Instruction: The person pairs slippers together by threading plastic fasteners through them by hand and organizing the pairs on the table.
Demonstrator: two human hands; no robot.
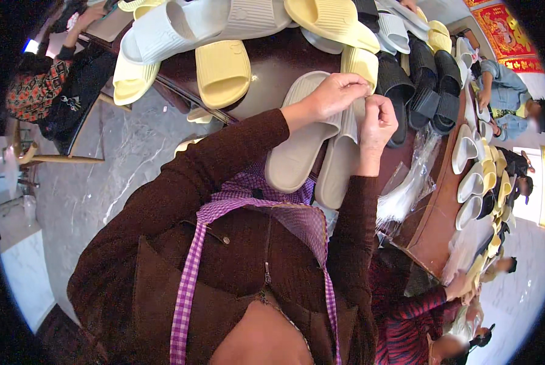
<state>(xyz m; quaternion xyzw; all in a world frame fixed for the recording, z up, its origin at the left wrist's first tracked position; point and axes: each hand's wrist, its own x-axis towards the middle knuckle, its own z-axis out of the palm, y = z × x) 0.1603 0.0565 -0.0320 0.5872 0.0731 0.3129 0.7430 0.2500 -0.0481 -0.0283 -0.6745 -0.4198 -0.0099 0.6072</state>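
A pair of grey-beige slide slippers lies at the table's near edge, the left slipper (pixel 297 155) and the right slipper (pixel 338 170) side by side. Over their upper ends are my two hands, close together. My left hand (pixel 336 95) is closed in a pinch, its fingertips almost meeting those of the other. My right hand (pixel 379 121) is also pinched, beside the right slipper's strap. Whatever is between the fingertips is too small to make out. Just beyond them stands a yellow slipper (pixel 359 66). A bundle of thin clear strands (pixel 403 198) in plastic lies right of my right forearm.
Black slippers (pixel 423 79) lie to the right of my hands. Light grey slippers (pixel 193 27) and a yellow slipper (pixel 224 73) are piled at the far left of the table (pixel 269 61). Other people sit along the right side, near more slippers (pixel 470 182). A wooden chair (pixel 59 158) stands left.
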